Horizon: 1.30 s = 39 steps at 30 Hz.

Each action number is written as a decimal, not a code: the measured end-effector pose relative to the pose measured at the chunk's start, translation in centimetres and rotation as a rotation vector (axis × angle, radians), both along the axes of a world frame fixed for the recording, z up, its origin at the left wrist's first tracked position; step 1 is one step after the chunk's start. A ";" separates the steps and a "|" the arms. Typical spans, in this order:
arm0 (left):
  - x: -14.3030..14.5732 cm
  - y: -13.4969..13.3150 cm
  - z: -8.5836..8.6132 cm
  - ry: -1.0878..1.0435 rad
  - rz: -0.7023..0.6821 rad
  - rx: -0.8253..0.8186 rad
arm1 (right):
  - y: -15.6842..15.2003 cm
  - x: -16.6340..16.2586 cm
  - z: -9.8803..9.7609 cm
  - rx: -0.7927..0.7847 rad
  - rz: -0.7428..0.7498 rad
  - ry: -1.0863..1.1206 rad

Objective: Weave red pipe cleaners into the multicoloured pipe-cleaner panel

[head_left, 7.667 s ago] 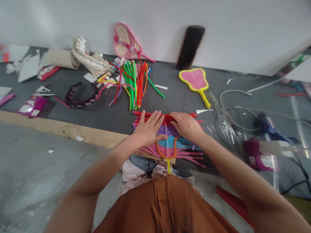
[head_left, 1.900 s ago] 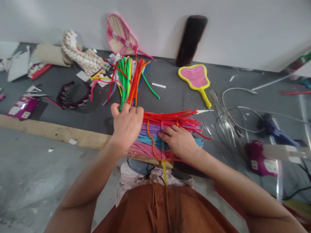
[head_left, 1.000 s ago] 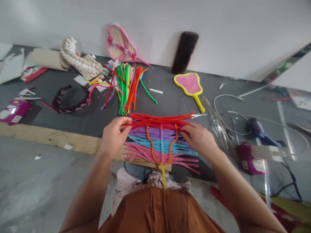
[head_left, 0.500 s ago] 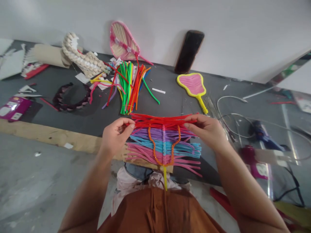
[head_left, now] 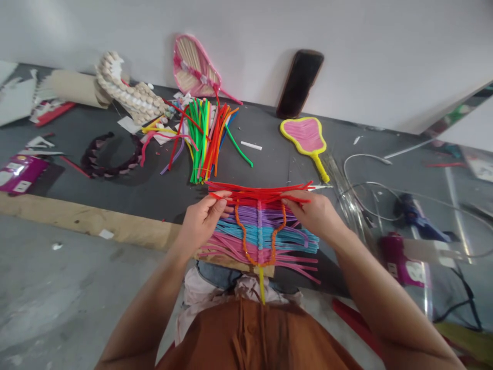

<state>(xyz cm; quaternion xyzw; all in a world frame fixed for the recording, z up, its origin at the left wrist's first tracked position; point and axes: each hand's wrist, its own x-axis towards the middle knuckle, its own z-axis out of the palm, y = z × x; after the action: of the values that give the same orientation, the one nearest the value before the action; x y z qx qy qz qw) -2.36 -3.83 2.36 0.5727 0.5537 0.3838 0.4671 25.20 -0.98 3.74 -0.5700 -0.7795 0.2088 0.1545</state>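
A flat piece woven from pipe cleaners (head_left: 259, 230) lies in front of me, with red rows at the top, then purple, blue and pink, an orange loop over them and a yellow stem below. My left hand (head_left: 203, 220) pinches the left end of a red pipe cleaner (head_left: 257, 196) at the top rows. Its right part is pinched by my right hand (head_left: 316, 213). Both hands are closed on it.
A loose bundle of green, red and orange pipe cleaners (head_left: 206, 134) lies behind the piece. A yellow-rimmed pink fan (head_left: 306, 136) lies to the right, a dark phone (head_left: 299, 82) leans on the wall. Glue guns (head_left: 404, 252) and wires lie at right. A dark braided headband (head_left: 111, 155) lies at left.
My left hand came back from the loose bundle with a red pipe cleaner. Both hands then moved inward along it, closer to the middle of the woven piece.
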 end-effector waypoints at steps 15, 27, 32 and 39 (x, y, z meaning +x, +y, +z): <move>2.7 1.5 0.9 0.595 -0.213 0.152 | 1.6 -2.3 -1.9 -0.104 0.020 0.010; 4.5 3.2 0.6 0.702 -0.317 0.172 | 1.7 -2.4 -2.6 -0.147 0.049 0.006; 5.1 3.5 0.6 0.768 -0.342 0.081 | 1.6 -2.7 -2.4 -0.131 0.048 -0.019; 5.2 3.9 0.7 0.754 -0.317 0.019 | 1.7 -3.5 -1.8 -0.198 -0.105 -0.187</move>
<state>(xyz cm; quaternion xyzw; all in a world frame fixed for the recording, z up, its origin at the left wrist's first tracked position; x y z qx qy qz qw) 2.86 0.06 3.01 0.7559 0.5872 0.0755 0.2794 21.68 0.73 1.96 -0.6394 -0.7352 0.2221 0.0352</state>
